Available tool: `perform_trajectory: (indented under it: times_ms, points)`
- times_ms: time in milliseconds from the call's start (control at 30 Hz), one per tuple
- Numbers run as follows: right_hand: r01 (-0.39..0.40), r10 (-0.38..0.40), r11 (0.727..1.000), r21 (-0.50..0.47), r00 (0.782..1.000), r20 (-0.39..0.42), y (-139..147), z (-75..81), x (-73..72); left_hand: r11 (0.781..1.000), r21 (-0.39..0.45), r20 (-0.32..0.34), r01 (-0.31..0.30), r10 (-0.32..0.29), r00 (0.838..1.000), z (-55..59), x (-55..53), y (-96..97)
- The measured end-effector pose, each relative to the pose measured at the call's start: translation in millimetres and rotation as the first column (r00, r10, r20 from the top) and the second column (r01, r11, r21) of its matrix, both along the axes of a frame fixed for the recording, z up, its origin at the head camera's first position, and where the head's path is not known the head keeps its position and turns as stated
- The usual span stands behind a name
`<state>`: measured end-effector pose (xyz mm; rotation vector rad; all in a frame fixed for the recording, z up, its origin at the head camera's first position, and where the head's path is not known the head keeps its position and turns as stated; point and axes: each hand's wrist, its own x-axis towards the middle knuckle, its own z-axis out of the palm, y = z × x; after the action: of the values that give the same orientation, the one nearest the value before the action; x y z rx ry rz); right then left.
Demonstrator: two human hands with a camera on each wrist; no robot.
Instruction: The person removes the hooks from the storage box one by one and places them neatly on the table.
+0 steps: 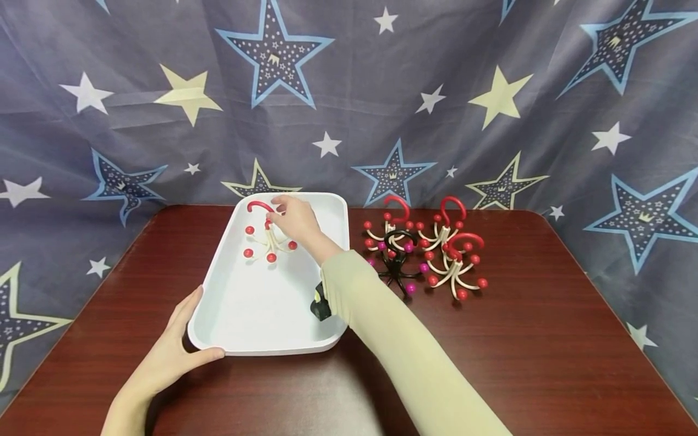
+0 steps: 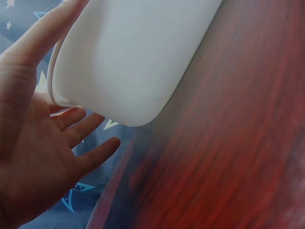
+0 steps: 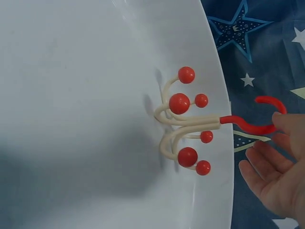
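A hook rack (image 1: 269, 242) with cream arms, red ball tips and a red hook stands at the far left of a white tray (image 1: 256, 315). My right hand (image 1: 297, 219) is at its hook. In the right wrist view the thumb touches the red hook (image 3: 252, 128), while the other fingers (image 3: 267, 162) lie apart from it, loosely extended. My left hand (image 1: 169, 354) rests against the tray's near left corner. Its thumb lies along the near side and its straight fingers (image 2: 97, 155) spread along the left side.
Right of the tray on the brown table (image 1: 534, 351) stand three similar red-hooked racks, the nearest a cream rack (image 1: 455, 272), and one black rack (image 1: 397, 266) with magenta tips. A star-patterned cloth (image 1: 349, 121) hangs behind. My right sleeve (image 1: 392, 339) crosses the tray's right side.
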<state>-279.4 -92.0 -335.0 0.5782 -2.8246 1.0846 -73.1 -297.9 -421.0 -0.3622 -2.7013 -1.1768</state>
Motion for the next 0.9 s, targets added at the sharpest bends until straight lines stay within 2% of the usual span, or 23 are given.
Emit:
perform_trajectory:
  times_ms: [200, 367, 733, 900]
  points:
    - [0.021, -0.022, 0.998, 0.053, 1.0, 0.003, -7, -3.2, 1.2, 1.0, -0.003, -0.005, -0.004, 0.004, 1.0, -1.2, -0.3, 0.0]
    - [0.043, -0.042, 0.997, 0.06, 0.999, -0.006, -9, -4.6, 0.3, 1.0, 0.002, -0.002, -0.004, 0.004, 1.0, -1.2, -0.7, -0.4]
    - [0.075, -0.073, 0.997, 0.031, 0.997, -0.036, -8, -5.3, 3.0, 1.0, 0.007, 0.002, -0.004, 0.004, 1.0, -1.4, 0.4, -1.5]
    - [0.036, -0.037, 0.999, -0.023, 0.998, -0.052, 1, 0.6, 6.5, 1.0, 0.005, 0.008, -0.006, 0.006, 1.0, -0.9, -0.4, -1.7]
